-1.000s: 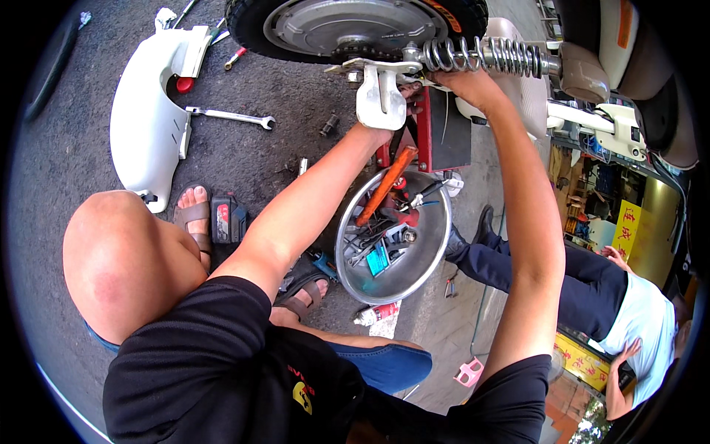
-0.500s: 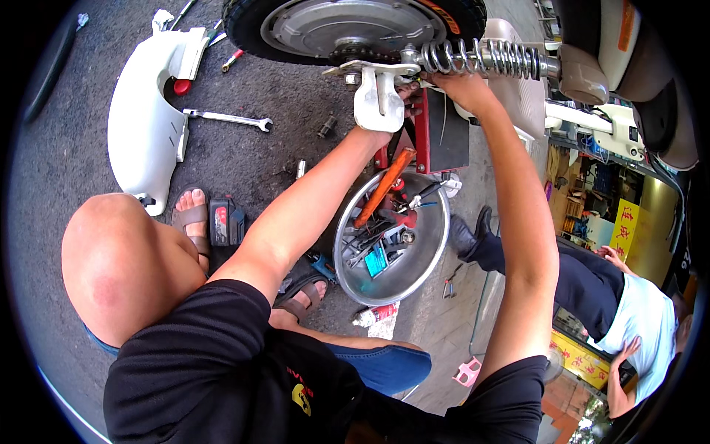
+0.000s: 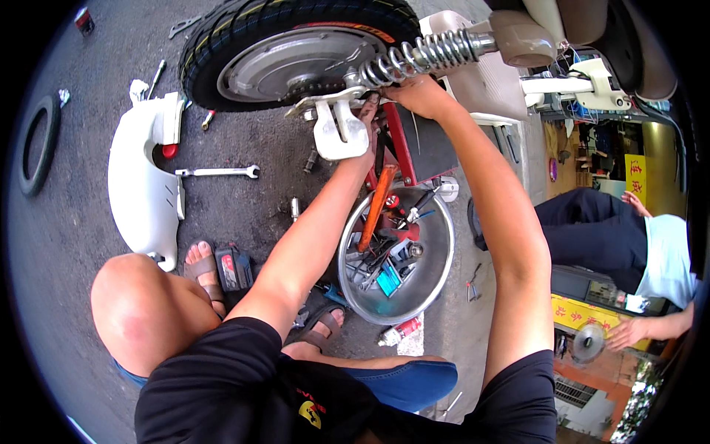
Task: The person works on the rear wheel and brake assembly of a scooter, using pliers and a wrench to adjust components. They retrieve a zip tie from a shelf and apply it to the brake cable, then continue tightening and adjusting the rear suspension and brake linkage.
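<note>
My left hand reaches up behind a pale metal bracket with a slot; the bracket hides part of it, and its darkened fingers are curled by the lower end of a coil-spring shock absorber. My right hand is just beneath that spring, fingers bent together near the left fingertips. What either hand grips is too small and covered to make out. Beside both hands is the scooter's rear wheel, with a black tyre and grey hub. A red-edged dark box stands below my right hand.
A metal basin holds tools, including an orange-handled one. A white fender, a wrench, a battery pack and a spray can lie on the ground. A loose tyre is far left. Another person is at the right.
My view has shifted, so the wheel appears lower and further left. Both hands stay at the shock absorber's lower end. The other person has shifted, one hand now held out.
</note>
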Demonstrator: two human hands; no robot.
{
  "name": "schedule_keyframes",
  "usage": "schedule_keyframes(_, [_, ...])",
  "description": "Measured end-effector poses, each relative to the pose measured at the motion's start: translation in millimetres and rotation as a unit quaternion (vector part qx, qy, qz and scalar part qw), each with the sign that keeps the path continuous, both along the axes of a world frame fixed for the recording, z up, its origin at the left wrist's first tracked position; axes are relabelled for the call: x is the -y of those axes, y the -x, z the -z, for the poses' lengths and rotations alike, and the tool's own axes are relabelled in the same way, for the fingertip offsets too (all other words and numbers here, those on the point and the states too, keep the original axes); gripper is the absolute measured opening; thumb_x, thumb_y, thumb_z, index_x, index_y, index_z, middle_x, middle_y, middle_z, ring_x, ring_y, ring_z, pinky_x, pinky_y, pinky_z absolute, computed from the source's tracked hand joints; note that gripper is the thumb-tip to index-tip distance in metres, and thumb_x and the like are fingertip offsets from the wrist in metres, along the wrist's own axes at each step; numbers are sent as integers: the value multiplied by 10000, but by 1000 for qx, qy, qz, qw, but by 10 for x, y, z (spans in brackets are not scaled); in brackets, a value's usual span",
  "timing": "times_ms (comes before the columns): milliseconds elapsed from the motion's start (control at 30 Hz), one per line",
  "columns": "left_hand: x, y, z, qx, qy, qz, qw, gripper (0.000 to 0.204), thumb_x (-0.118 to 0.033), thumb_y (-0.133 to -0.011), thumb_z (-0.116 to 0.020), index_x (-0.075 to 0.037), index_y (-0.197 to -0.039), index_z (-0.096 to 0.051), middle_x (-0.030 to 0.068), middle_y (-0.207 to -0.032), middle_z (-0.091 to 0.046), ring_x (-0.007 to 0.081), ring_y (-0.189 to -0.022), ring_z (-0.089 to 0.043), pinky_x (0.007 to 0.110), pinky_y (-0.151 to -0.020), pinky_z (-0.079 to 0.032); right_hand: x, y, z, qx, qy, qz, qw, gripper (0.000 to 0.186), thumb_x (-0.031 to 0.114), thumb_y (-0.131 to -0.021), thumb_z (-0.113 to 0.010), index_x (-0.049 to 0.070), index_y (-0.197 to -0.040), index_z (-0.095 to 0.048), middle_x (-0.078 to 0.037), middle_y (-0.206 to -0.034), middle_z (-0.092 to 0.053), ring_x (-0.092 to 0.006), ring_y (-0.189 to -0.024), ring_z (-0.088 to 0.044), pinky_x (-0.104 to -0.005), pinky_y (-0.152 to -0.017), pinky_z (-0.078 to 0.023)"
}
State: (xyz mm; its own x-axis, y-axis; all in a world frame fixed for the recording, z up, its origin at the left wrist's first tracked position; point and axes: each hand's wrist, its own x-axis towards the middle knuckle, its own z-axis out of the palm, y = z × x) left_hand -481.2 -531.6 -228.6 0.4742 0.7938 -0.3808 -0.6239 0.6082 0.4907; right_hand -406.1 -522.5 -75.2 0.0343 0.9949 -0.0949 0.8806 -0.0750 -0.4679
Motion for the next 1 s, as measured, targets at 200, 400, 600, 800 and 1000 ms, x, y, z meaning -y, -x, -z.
schedule_keyframes(200, [83,-23,-171,88,40,-10,995,302,-350,-834,-628,-97,-983,-560,44,-786,-614,146,-645,-596,285,-538,-502,30,-109,39,-11,18,7,1000,299,113,-792,-636,48,-1082,-601,-82,-1056,-639,-185,-985,-569,-313,-894,-412])
schedule_keyframes(400, [-7,14,-55,57,14,-3,998,300,-333,-848,-600,-99,-1031,-555,46,-843,-631,155,-667,-599,298,-605,-505,-24,-80,56,-69,31,35,997,362,124,-749,-617,43,-1101,-597,-145,-1071,-620,-264,-984,-574,-324,-889,-430])
schedule_keyframes(600, [81,29,-91,47,-34,21,998,283,-326,-855,-575,-111,-1037,-548,57,-893,-628,180,-748,-624,314,-621,-518,56,-276,303,-194,-12,47,980,354,97,-745,-618,31,-1092,-609,-133,-1024,-643,-223,-934,-592,-309,-877,-438])
schedule_keyframes(800, [4,57,-44,54,-4,-12,998,260,-212,-837,-647,-68,-1028,-544,50,-872,-613,159,-691,-607,282,-567,-517,13,-250,331,-188,-20,31,981,340,99,-744,-612,30,-1076,-618,-126,-1015,-647,-220,-937,-592,-308,-875,-439])
schedule_keyframes(1000, [64,123,-151,80,-15,1,997,252,-206,-842,-641,-58,-1017,-538,52,-871,-607,164,-684,-608,281,-579,-524,65,-281,260,-185,2,33,982,342,117,-760,-595,32,-1091,-612,-134,-1031,-641,-232,-946,-591,-313,-884,-434])
